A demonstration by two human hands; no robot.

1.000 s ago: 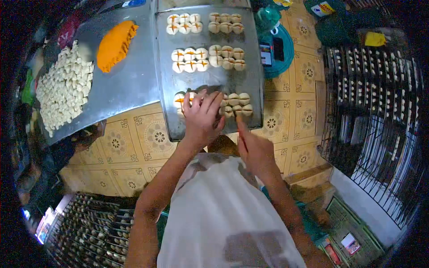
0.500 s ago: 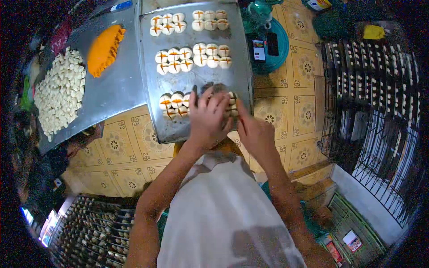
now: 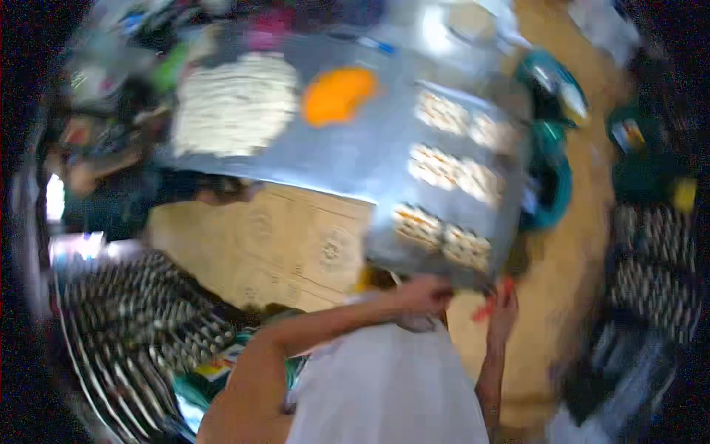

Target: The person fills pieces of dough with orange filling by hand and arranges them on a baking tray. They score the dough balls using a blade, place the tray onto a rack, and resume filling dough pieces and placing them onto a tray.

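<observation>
The view is smeared by motion. A metal tray carries several clusters of small white dough balls with orange marks on them. My left hand is at the tray's near edge, in front of my white shirt; its fingers are too blurred to read. To the right, just off the tray's near right corner, my right hand is closed around a small red object. Blur hides what kind of object it is.
Left of the tray, a grey table bears a heap of white dough pieces and an orange mass. A teal basin stands at right. Racks of small pale pieces are at lower left. Another person's arm shows at left.
My head view has swung left, so tray and table appear farther right. Both hands have come off the dough clusters to the tray's near edge. A red object now shows in my right hand.
</observation>
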